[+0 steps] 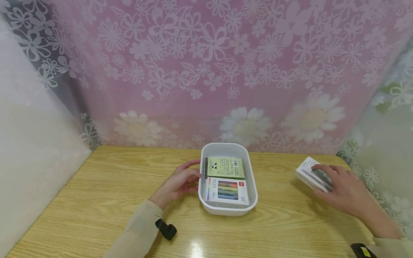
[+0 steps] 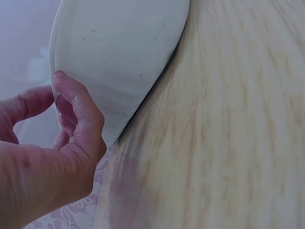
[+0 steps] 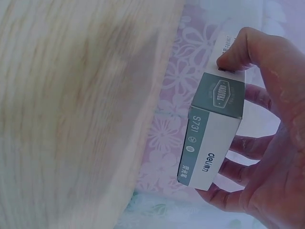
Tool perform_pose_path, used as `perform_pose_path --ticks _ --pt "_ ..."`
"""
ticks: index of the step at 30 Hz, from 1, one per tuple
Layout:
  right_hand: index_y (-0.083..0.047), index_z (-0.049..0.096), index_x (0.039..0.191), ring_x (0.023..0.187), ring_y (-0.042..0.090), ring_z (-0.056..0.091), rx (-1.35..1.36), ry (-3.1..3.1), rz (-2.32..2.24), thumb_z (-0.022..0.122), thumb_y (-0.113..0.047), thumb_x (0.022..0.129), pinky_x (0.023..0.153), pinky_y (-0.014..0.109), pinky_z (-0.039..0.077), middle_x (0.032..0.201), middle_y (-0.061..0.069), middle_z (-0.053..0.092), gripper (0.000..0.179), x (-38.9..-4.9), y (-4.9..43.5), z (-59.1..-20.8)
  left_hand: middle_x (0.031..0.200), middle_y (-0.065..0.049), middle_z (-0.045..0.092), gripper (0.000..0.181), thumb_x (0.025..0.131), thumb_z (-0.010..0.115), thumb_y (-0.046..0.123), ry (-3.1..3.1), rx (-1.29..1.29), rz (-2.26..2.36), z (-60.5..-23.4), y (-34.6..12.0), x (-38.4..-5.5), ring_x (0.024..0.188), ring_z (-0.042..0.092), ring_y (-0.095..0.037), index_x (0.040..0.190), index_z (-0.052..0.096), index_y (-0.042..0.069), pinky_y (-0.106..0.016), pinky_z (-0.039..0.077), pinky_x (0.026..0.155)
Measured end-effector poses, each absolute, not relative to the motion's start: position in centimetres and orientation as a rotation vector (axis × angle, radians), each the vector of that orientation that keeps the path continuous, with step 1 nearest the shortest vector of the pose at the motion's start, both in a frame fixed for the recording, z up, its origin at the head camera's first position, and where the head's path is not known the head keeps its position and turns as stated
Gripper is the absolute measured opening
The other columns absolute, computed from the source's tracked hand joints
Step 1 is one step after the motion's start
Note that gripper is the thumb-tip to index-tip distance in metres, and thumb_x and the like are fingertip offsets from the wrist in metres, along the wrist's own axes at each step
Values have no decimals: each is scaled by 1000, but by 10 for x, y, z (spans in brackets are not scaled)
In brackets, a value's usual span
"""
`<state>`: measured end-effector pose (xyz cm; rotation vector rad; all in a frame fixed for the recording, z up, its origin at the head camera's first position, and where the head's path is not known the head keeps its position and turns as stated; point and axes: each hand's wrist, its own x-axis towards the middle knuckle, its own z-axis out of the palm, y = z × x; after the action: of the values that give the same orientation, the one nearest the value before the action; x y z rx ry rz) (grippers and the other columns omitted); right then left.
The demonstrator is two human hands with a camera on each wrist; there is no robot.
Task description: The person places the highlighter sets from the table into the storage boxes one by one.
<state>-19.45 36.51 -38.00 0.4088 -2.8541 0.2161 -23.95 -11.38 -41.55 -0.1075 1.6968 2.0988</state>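
Note:
A white plastic bin (image 1: 228,211) stands on the wooden table with two boxes in it. My left hand (image 1: 180,181) holds the bin's left rim between thumb and curled fingers, also seen in the left wrist view. Inside, a green box with a panda picture (image 1: 226,167) lies at the back. In front of it is a white box with a window (image 1: 227,190) showing coloured rolls or sticks. Off to the right, my right hand (image 1: 346,190) grips a white and grey deli carton (image 3: 217,124), thumb on one side and fingers on the other. The carton is raised above the tabletop.
The wooden table (image 1: 129,172) ends at a pink flowered curtain (image 1: 193,89) behind. A pale sheet (image 1: 35,143) hangs at the left and a flowered one (image 1: 392,143) at the right, near my right forearm. Each sleeve carries a small black device.

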Motion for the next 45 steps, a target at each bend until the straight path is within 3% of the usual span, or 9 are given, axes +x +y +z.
perform_pose_path --ticks 8,15,34,40,45 --pt "-17 57 132 96 54 59 427 -2786 183 82 -30 78 66 60 45 122 35 59 61 -195 354 -376 118 -8 69 60 92 62 4 1710 -119 2100 -415 -113 -239 86 65 -14 149 48 19 -28 56 67" --pt "-17 56 134 95 54 56 420 -2827 237 80 -30 81 59 50 45 126 34 57 60 -197 344 -372 120 -10 67 59 93 62 5 1724 -130 2096 -415 -112 -239 89 65 -16 149 48 20 -28 57 67" --pt "-19 57 135 97 48 56 480 -2821 255 79 -31 81 63 51 45 131 27 55 59 -198 317 -360 121 -10 68 62 91 63 5 1715 -129 2099 -414 -113 -238 90 65 -16 150 47 18 -29 57 67" --pt "-20 58 133 94 42 57 533 -2759 253 80 -27 78 60 42 42 130 21 55 59 -198 307 -356 123 -11 67 62 92 62 5 1716 -121 2094 -414 -113 -238 91 65 -16 150 47 18 -29 57 67" --pt "-19 60 130 100 41 56 582 -2690 242 80 -24 75 63 45 43 126 18 58 59 -198 299 -352 123 -10 68 61 91 63 5 1724 -143 2097 -413 -112 -238 90 66 -16 149 48 19 -29 57 67"
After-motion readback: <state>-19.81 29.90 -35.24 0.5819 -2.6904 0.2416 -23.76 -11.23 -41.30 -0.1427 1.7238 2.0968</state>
